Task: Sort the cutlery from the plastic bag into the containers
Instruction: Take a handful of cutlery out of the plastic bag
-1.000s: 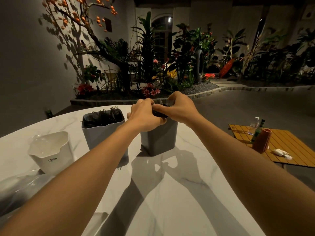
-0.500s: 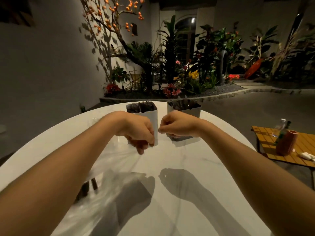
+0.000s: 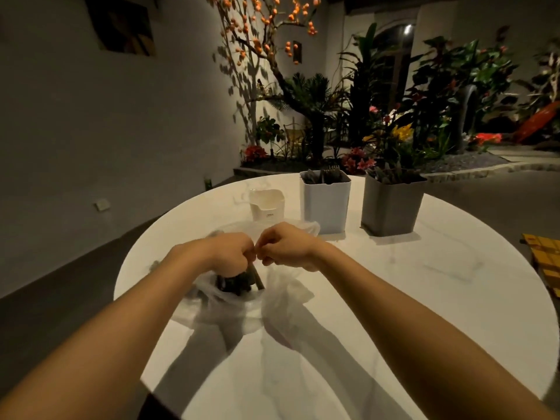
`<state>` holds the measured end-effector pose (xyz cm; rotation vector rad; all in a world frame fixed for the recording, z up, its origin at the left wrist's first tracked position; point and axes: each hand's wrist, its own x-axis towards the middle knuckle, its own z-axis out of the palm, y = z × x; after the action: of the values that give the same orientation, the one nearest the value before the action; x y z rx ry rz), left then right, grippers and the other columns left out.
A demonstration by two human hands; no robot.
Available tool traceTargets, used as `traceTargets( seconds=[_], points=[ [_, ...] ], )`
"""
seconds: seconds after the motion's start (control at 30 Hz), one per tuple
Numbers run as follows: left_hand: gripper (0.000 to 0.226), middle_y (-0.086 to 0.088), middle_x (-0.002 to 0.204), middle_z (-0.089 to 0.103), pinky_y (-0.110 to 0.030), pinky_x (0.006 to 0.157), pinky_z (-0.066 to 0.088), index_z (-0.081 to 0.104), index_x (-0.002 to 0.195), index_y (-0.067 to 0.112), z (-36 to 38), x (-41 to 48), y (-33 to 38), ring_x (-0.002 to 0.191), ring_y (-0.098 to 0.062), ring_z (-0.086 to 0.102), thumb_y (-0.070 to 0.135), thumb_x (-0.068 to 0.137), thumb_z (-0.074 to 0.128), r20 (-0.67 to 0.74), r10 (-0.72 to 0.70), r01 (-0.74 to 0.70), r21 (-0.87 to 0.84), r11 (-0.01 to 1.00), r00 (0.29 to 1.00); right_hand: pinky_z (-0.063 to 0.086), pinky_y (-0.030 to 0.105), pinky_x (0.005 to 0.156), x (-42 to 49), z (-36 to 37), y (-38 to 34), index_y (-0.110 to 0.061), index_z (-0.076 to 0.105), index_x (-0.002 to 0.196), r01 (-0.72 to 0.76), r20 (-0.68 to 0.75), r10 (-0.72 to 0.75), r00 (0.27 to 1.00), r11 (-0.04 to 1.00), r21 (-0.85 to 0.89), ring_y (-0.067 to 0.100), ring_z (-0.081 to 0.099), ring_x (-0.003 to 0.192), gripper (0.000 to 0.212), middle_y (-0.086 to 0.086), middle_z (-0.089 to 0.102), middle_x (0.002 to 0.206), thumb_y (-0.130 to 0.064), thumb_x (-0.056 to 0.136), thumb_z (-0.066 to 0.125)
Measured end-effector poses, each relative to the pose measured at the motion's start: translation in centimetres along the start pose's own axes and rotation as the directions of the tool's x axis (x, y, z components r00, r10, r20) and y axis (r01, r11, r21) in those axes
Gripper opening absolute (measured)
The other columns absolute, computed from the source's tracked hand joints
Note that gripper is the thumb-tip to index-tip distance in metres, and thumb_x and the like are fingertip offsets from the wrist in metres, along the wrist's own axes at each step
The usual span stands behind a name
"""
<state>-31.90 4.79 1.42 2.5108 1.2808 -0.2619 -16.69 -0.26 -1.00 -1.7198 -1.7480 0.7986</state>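
Observation:
A clear plastic bag (image 3: 285, 298) lies crumpled on the round white table (image 3: 394, 313), with dark cutlery (image 3: 235, 283) showing in its mouth. My left hand (image 3: 228, 254) reaches into the bag and its curled fingers grip dark cutlery. Beside it, my right hand (image 3: 286, 247) is curled over the bag's edge; whether it pinches the plastic I cannot tell. Behind stand a small white container (image 3: 266, 204), a tall white container (image 3: 325, 203) and a grey container (image 3: 391, 207); the two tall ones hold dark cutlery.
The table's far edge lies just behind the containers, with a planted bed of flowers and shrubs (image 3: 378, 140) beyond it. A low yellow slatted table (image 3: 544, 259) shows at the right edge. A grey wall stands to the left.
Both hands have drawn back from the grey container to the plastic bag near me. The left hand has gone into the bag and taken hold of cutlery. The camera has tilted and turned left.

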Motion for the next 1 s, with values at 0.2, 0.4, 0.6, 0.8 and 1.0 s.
traceTargets(
  seconds=[0.2, 0.4, 0.6, 0.8, 1.0],
  points=[
    [0.057, 0.006, 0.137, 0.058, -0.038, 0.107, 0.045, 0.052, 0.137, 0.040, 2.5, -0.1, -3.3, 0.119, -0.021, 0.055, 0.009, 0.090, 0.049, -0.030, 0.013, -0.012, 0.036, 0.999, 0.999, 0.056, 0.045, 0.098, 1.9, 2.9, 0.4, 0.006, 0.068, 0.117, -0.148, -0.056, 0.146, 0.988, 0.989, -0.028, 0.035, 0.064, 0.110, 0.035, 0.023, 0.067, 0.119, 0.010, 0.090, 0.047],
    [0.056, -0.001, 0.145, 0.049, -0.044, 0.114, 0.040, 0.052, 0.145, 0.041, 3.6, 0.4, -3.1, 0.132, -0.027, 0.048, 0.020, 0.093, 0.045, -0.003, 0.072, -0.072, 0.092, 0.993, 0.997, 0.060, 0.032, 0.072, 3.3, 3.1, 0.8, 0.003, 0.059, 0.116, -0.360, 0.000, 0.366, 0.931, 0.916, 0.176, 0.028, 0.069, 0.090, 0.024, 0.027, 0.065, 0.121, 0.005, 0.098, 0.043],
    [0.035, 0.004, 0.112, 0.056, -0.033, 0.088, 0.048, 0.068, 0.124, 0.033, 3.3, 0.4, -3.1, 0.102, -0.022, 0.056, 0.023, 0.093, 0.056, -0.066, 0.046, -0.038, 0.120, 0.992, 0.997, 0.060, 0.038, 0.084, 5.3, 4.5, 0.8, 0.001, 0.060, 0.106, -0.439, -0.082, 0.454, 0.887, 0.886, 0.151, 0.032, 0.067, 0.094, 0.015, 0.023, 0.065, 0.106, -0.001, 0.097, 0.049],
    [0.021, -0.003, 0.104, 0.068, -0.033, 0.073, 0.048, 0.067, 0.112, 0.019, 2.5, 0.5, -3.4, 0.088, -0.023, 0.060, 0.019, 0.093, 0.061, -0.099, -0.049, 0.070, 0.219, 0.973, 0.994, 0.055, 0.039, 0.091, 7.4, 7.0, 0.9, -0.014, 0.067, 0.105, -0.376, -0.185, 0.339, 0.922, 0.899, -0.226, 0.027, 0.065, 0.100, 0.045, 0.010, 0.069, 0.107, -0.053, 0.083, 0.059],
    [0.050, -0.009, 0.118, 0.061, -0.037, 0.074, 0.048, 0.041, 0.136, 0.012, 2.7, 1.3, -4.6, 0.096, -0.029, 0.058, 0.016, 0.092, 0.066, -0.186, -0.075, 0.110, 0.184, 0.977, 0.980, 0.045, 0.029, 0.066, 8.0, 8.0, 0.5, -0.017, 0.064, 0.089, -0.367, -0.166, 0.338, 0.927, 0.909, -0.199, 0.025, 0.065, 0.088, 0.059, 0.008, 0.066, 0.094, -0.063, 0.052, 0.059]
  ],
)
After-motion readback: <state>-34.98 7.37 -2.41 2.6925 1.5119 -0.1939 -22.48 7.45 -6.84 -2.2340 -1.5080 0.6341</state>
